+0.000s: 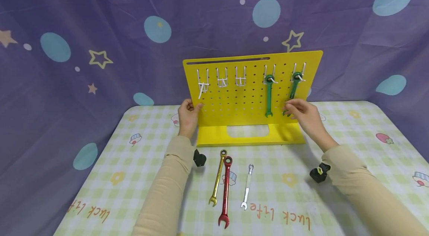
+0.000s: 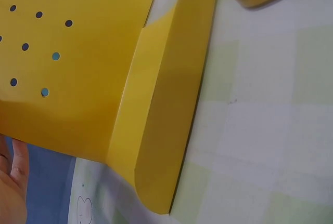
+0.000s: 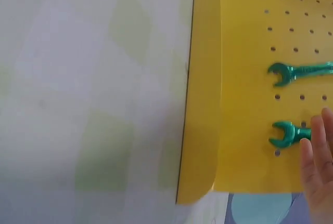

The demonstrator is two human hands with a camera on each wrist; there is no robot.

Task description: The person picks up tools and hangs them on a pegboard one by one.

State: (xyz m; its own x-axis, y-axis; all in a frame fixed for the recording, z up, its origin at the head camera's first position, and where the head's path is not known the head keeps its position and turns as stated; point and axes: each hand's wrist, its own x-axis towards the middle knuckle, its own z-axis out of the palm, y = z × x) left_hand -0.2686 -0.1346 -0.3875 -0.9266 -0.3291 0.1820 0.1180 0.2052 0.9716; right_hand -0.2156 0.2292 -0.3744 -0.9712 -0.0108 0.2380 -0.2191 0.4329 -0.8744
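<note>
My left hand [image 1: 188, 117] grips the left edge of a yellow pegboard [image 1: 234, 113], thumb on the front face and fingers behind. Two green combination wrenches hang on white hooks at the board's right: one green wrench [image 1: 269, 98] hangs straight, while the outer green wrench [image 1: 295, 89] tilts slightly. My right hand [image 1: 305, 115] is at the lower shank of the outer wrench, fingers loosely bent and overlapping it. In the right wrist view, the fingers [image 3: 318, 151] look fairly straight beside the wrench's open-end jaw, which shows uncovered.
On the checkered tablecloth [image 1: 134, 176] in front of the board lie a gold wrench [image 1: 218, 178], a longer red wrench [image 1: 226, 191] and a small silver wrench [image 1: 247, 187]. Three white hooks, one of them this left hook [image 1: 202, 86], carry nothing. A purple curtain [image 1: 117, 5] hangs behind.
</note>
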